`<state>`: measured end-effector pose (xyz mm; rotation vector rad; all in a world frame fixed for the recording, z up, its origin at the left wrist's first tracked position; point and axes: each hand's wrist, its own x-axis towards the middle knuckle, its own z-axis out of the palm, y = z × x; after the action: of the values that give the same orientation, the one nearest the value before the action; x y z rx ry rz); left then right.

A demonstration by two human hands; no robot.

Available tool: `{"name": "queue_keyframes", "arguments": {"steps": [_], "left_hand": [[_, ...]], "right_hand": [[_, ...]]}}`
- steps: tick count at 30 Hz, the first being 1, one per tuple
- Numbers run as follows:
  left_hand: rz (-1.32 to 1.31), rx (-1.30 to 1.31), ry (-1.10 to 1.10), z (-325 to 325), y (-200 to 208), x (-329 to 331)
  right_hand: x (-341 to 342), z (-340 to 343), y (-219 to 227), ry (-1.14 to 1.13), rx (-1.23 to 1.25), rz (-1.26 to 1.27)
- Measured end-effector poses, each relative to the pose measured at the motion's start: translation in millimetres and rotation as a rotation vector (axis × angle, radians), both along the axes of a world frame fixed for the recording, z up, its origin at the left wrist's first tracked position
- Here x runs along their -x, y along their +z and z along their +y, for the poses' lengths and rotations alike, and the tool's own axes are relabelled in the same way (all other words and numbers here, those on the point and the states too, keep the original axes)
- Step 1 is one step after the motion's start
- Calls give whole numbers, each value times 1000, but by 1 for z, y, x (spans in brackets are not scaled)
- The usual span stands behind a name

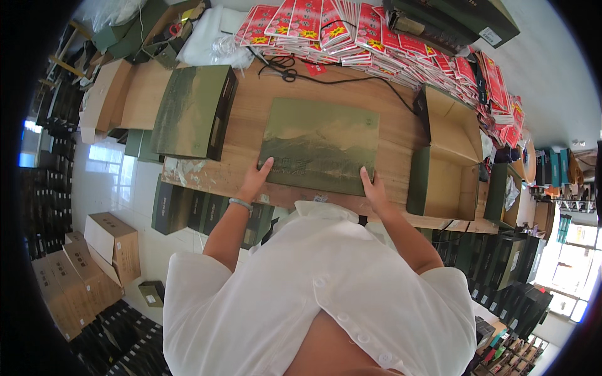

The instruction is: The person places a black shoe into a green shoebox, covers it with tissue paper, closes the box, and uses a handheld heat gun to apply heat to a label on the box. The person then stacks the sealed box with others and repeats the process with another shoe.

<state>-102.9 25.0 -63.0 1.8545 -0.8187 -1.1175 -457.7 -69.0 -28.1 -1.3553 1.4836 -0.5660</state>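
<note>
A flat green box (321, 143) with a mountain picture on its lid lies in front of me on the wooden table. My left hand (256, 177) grips its near left corner, thumb up on the lid and fingers down the side. At the near right corner my right hand (374, 188) holds it the same way. Most of the fingers are hidden by the box edges. Left of it stands another green box (195, 113) with a similar picture. To the right, an open green box (443, 183) shows its brown inside.
Red-and-white printed packets (376, 41) are heaped along the table's back. Black-handled scissors (288, 74) and a black cable (364, 79) lie before them. An open brown carton (122, 100) stands at the left end. More cartons (81, 276) sit on the floor at left.
</note>
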Motion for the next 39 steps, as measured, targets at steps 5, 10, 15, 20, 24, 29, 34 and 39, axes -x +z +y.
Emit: {"name": "queue_keyframes", "arguments": {"steps": [5,10,15,20,24,29,34,39], "left_hand": [[299,7,129,13,-20,-59],[219,209,385,33,-74,-96],[299,632,538,45,-86,-88],[412,519,588,42,-15,-33],[366,300,917,69,-84,-34],[320,-122,342,73,-130,49],[253,-141,-275,-27,-34,231],[10,-109,-716,-102,-30,385]], "right_hand": [[-55,25,101,275,530,24],[-147,41,155,608,849,355],[-231,36,160,758,919,201],[-241,32,150,800,880,128],[-159,18,129,609,582,-248],[52,-68,61,162,5,40],[288,-162,19,-403,290,626],[444,-251,7,-387,224,630]]}}
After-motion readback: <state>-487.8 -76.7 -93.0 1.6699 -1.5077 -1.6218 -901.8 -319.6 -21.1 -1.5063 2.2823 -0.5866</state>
